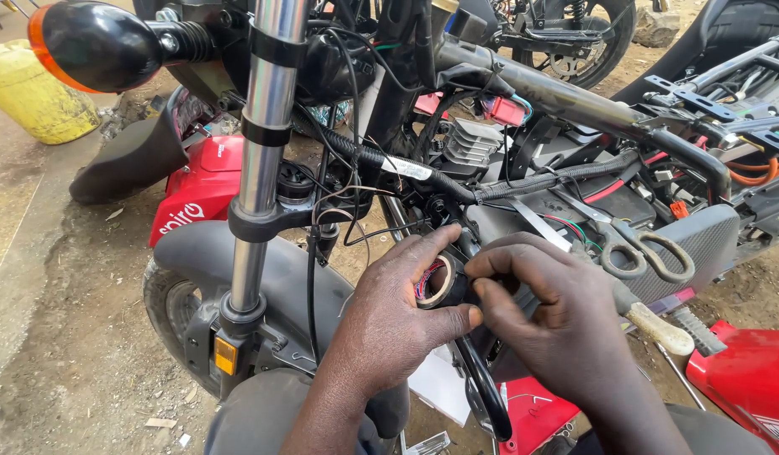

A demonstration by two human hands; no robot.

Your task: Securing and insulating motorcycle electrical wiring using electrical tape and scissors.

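Both hands near, centre: my left hand (398,324) gripping black tape roll (441,282), my right hand (548,324) pinching its loose end. Wiring harness (524,185) just beyond looks mostly wrapped; scissors (638,244) lie right, untouched.

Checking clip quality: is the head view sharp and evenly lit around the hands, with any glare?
Head view: sharp on the left hand, right hand and tape roll; soft, shaded daylight; bright glare streaks on the chrome fork tube; slight wide-angle bending at the edges.
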